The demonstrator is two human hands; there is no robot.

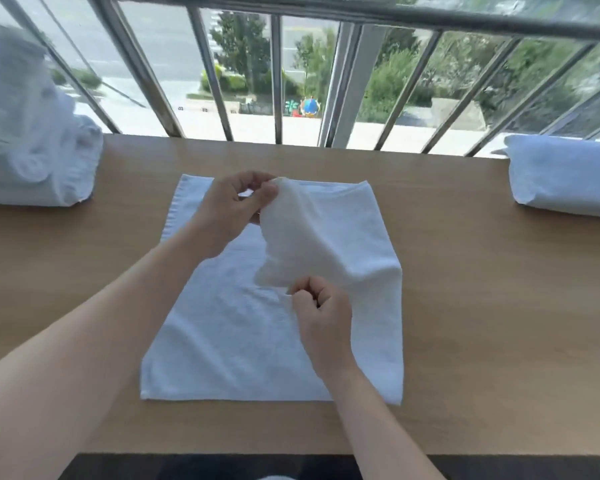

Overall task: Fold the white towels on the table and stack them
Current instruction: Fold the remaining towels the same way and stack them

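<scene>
Head view shows us mid-fold on 1 white towel (243, 323) spread flat at the middle of the surface (482, 306). Our left hand (231, 209) pinches the far right corner, fingers closed on the cloth, while our right hand (321, 306) nips the near edge of the same raised flap. We judge the flap must next travel left and land square on the left edge. A loose heap (32, 157) waits far left; folded towels (565, 178) sit far right.
</scene>
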